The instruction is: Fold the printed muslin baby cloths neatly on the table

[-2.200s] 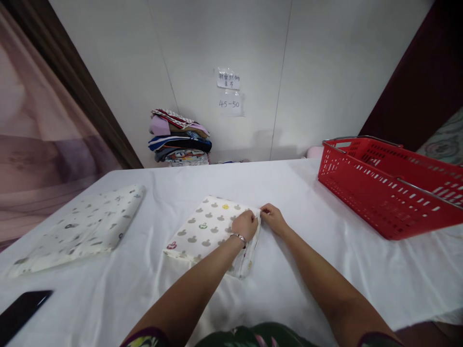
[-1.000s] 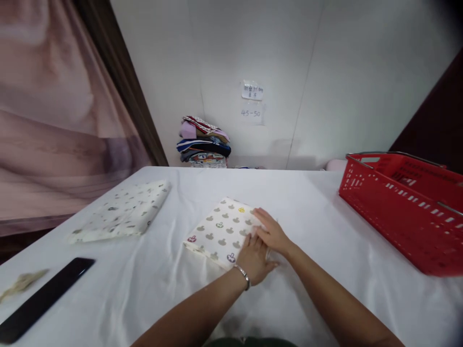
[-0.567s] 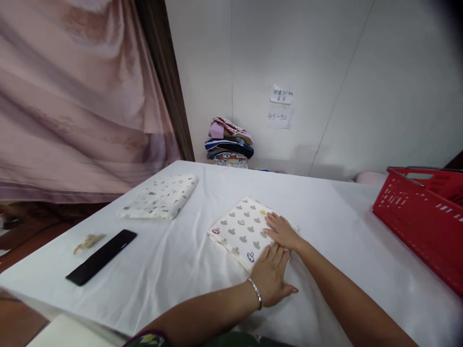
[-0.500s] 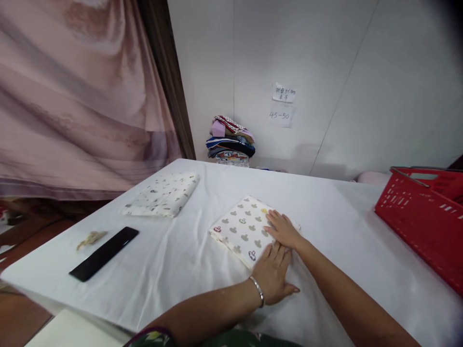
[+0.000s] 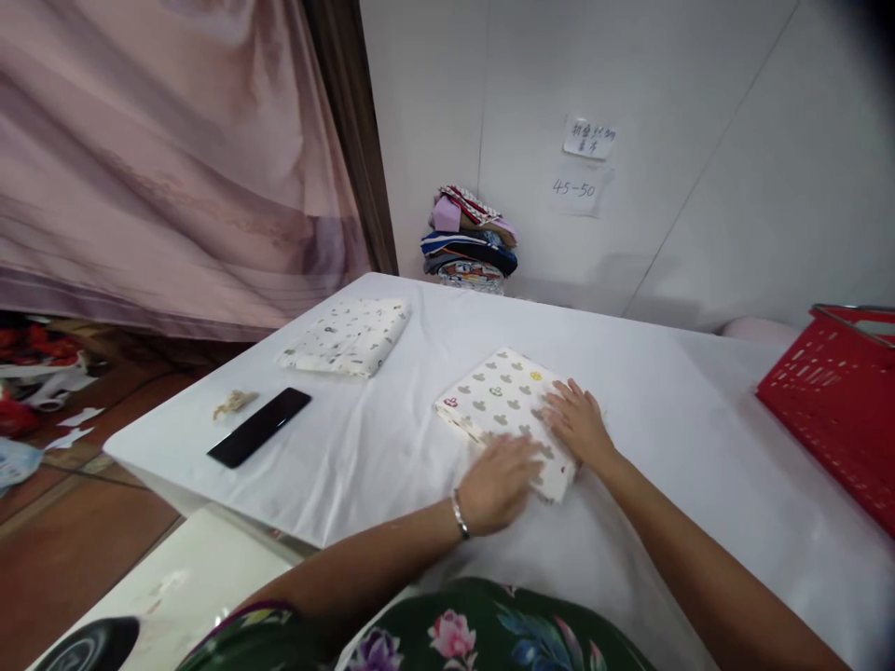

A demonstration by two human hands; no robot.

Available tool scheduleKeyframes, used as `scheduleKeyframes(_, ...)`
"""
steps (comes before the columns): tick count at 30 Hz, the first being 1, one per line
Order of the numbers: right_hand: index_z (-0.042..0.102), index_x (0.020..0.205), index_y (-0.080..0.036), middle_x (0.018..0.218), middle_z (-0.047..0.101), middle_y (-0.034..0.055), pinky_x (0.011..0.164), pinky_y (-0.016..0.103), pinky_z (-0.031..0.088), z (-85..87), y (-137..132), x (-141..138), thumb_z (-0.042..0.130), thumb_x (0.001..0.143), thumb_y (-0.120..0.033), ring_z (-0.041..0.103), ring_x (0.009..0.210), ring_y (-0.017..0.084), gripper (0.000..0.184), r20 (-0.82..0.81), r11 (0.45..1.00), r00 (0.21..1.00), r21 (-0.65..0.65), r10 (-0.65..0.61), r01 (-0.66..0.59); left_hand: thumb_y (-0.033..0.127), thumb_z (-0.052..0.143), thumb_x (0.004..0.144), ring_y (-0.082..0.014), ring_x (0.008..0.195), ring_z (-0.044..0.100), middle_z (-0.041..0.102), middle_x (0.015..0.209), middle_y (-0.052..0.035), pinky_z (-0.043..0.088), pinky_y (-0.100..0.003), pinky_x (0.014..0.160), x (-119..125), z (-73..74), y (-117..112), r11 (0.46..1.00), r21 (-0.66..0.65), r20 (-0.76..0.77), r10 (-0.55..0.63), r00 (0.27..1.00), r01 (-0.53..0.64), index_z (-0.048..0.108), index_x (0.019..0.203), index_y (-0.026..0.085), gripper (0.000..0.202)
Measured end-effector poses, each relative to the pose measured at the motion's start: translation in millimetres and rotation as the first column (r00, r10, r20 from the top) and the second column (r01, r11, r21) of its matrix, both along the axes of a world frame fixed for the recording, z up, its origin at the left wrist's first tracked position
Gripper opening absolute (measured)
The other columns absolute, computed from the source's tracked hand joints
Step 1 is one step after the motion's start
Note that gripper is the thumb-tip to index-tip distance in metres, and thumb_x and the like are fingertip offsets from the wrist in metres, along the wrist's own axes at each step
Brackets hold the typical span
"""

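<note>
A folded white cloth (image 5: 500,396) printed with grey mushroom shapes and a few coloured ones lies on the white-covered table (image 5: 392,466) in front of me. My right hand (image 5: 577,424) rests flat on its right side, fingers spread. Over the cloth's near left edge is my left hand (image 5: 500,485), a bracelet on its wrist; its fingers are stretched out and slightly blurred, and I cannot tell whether they touch the fabric. Neither hand grips anything. A second folded white cloth (image 5: 350,335) with small dark prints lies farther back on the left.
A black phone-like slab (image 5: 260,429) and a small beige scrap (image 5: 236,403) lie at the table's left. On the right stands a red plastic basket (image 5: 832,401). Folded fabrics (image 5: 470,242) are piled behind the far edge, below paper notes (image 5: 584,168) on the wall.
My left hand has moved left, away from the right hand, across the cloth's near side. The right hand still lies on the cloth's right part. The whole view has shifted.
</note>
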State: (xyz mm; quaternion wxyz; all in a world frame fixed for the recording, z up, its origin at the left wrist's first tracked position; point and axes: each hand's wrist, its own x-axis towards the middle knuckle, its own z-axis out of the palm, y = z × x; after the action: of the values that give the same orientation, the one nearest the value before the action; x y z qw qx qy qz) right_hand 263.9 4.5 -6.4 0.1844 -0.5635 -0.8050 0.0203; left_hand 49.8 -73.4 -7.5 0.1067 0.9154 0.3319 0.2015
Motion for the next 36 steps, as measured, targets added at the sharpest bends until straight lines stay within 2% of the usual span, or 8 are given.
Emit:
scheduleKeyframes(2, 0.049, 0.126, -0.025, 0.138, 0.040, 0.0068, 0.105, 0.053, 0.016, 3.5, -31.6, -11.6, 0.034, 0.090, -0.040, 0.026, 0.131, 0.027, 0.042, -0.008, 0.994, 0.994, -0.007, 0.105, -0.105, 0.008, 0.041, 0.075, -0.0211, 0.136, 0.017, 0.032, 0.143, -0.0052, 0.016, -0.047, 0.111, -32.8, -0.5, 14.7, 0.962, 0.006, 0.042, 0.272, 0.961, -0.272, 0.040, 0.130, 0.022, 0.057)
scheduleKeyframes(4, 0.040, 0.133, -0.027, 0.139, 0.039, 0.0068, 0.106, 0.052, 0.017, 1.9, -60.7, -22.6, 0.040, 0.088, -0.042, 0.030, 0.130, 0.027, 0.048, 0.016, 0.968, 0.969, -0.046, 0.247, -0.246, 0.004, 0.042, 0.070, -0.0219, 0.135, 0.018, 0.031, 0.144, -0.0057, 0.021, -0.047, 0.110, -60.8, -4.3, 33.2, 0.870, -0.010, 0.077, 0.492, 0.867, -0.493, 0.038, 0.132, 0.021, 0.064)
scheduleKeyframes(8, 0.029, 0.139, -0.025, 0.142, 0.033, 0.0078, 0.105, 0.051, 0.021, -14.2, -88.9, -33.3, 0.044, 0.086, -0.030, 0.029, 0.130, 0.028, 0.055, 0.095, 0.956, 0.951, -0.032, 0.293, -0.291, 0.012, 0.046, 0.075, -0.0192, 0.127, 0.037, 0.042, 0.137, -0.0050, 0.032, -0.037, 0.106, -88.9, -13.2, 69.1, 0.767, -0.163, 0.064, 0.636, 0.769, -0.621, 0.040, 0.130, 0.020, 0.056)
scheduleKeyframes(14, 0.027, 0.140, -0.028, 0.143, 0.030, 0.0041, 0.104, 0.050, 0.024, -32.0, -78.7, -9.0, 0.035, 0.088, -0.014, 0.024, 0.132, 0.025, 0.054, 0.186, 0.951, 0.935, 0.021, 0.301, -0.310, 0.018, 0.047, 0.078, -0.0163, 0.113, 0.050, 0.055, 0.124, -0.0009, 0.037, -0.028, 0.100, -89.7, -10.1, 85.3, 0.776, -0.257, -0.019, 0.592, 0.806, -0.576, 0.047, 0.125, 0.022, 0.048)
scheduleKeyframes(20, 0.032, 0.137, -0.031, 0.142, 0.033, 0.0036, 0.102, 0.048, 0.028, -30.5, -67.7, 49.9, 0.030, 0.087, -0.008, 0.027, 0.132, 0.021, 0.055, 0.275, 0.962, 0.927, 0.025, 0.256, -0.273, 0.022, 0.048, 0.077, -0.0183, 0.100, 0.056, 0.063, 0.107, -0.0036, 0.042, -0.029, 0.091, -72.4, -16.5, 44.5, 0.809, -0.164, -0.018, 0.569, 0.822, -0.564, 0.055, 0.116, 0.021, 0.039)
scheduleKeyframes(24, 0.039, 0.134, -0.028, 0.140, 0.036, 0.0061, 0.103, 0.049, 0.027, -23.9, -74.2, 50.4, 0.034, 0.089, -0.017, 0.029, 0.131, 0.022, 0.046, 0.287, 0.975, 0.940, 0.061, 0.186, -0.212, 0.021, 0.050, 0.075, -0.0189, 0.091, 0.058, 0.064, 0.097, -0.0046, 0.046, -0.030, 0.085, -63.8, -13.6, 30.0, 0.775, -0.172, -0.023, 0.614, 0.789, -0.608, 0.056, 0.112, 0.021, 0.037)
scheduleKeyframes(30, 0.031, 0.138, -0.025, 0.141, 0.035, 0.0064, 0.106, 0.048, 0.026, -23.1, -77.9, 27.0, 0.040, 0.090, -0.031, 0.028, 0.131, 0.023, 0.049, 0.257, 0.973, 0.951, 0.107, 0.172, -0.205, 0.013, 0.045, 0.077, -0.0234, 0.132, 0.026, 0.036, 0.140, -0.0063, 0.030, -0.039, 0.105, -59.4, -6.2, 35.3, 0.927, 0.075, 0.007, 0.368, 0.930, -0.367, 0.041, 0.130, 0.020, 0.054)
scheduleKeyframes(36, 0.029, 0.139, -0.028, 0.142, 0.034, 0.0038, 0.105, 0.048, 0.028, -29.0, -78.1, 33.6, 0.040, 0.091, -0.030, 0.028, 0.131, 0.023, 0.049, 0.146, 0.971, 0.964, 0.060, 0.221, -0.232, 0.017, 0.045, 0.079, -0.0231, 0.134, 0.021, 0.034, 0.143, -0.0046, 0.031, -0.044, 0.106, -64.0, -21.5, 41.5, 0.974, -0.012, -0.035, 0.224, 0.974, -0.224, 0.040, 0.132, 0.019, 0.053)
